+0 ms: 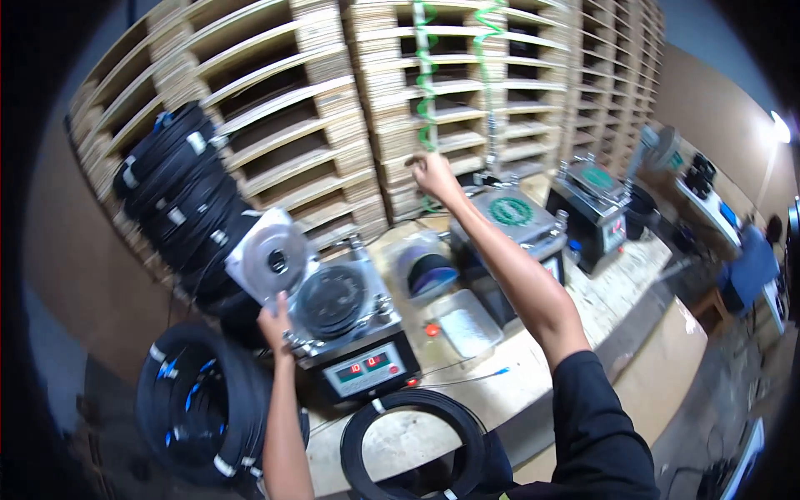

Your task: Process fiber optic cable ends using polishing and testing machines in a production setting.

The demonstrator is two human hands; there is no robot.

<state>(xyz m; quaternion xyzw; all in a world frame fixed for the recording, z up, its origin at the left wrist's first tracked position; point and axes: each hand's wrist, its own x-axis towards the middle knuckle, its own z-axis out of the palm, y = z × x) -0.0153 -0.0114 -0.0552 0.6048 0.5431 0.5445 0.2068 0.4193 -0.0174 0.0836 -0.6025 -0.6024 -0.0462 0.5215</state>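
On the left of the bench is a small machine (354, 367) with a red lit display and a round dark tray on top. Its clear lid (275, 257), with a round disc in the middle, is swung up to the left. My left hand (276, 323) grips the lid's lower edge, close to the machine's front corner. My right arm stretches far forward across the bench. Its hand (435, 176) is closed beside a hanging green coiled hose (427, 83); what the fingers hold is too small to make out.
Two similar machines (510, 218) (593, 204) stand to the right. Between are a clear tub (423, 271), a white tray (468, 323) and a red cap (432, 330). Black cable coils (187, 400) stand left; another coil (357, 450) lies in front. Wooden pallets (329, 108) rise behind.
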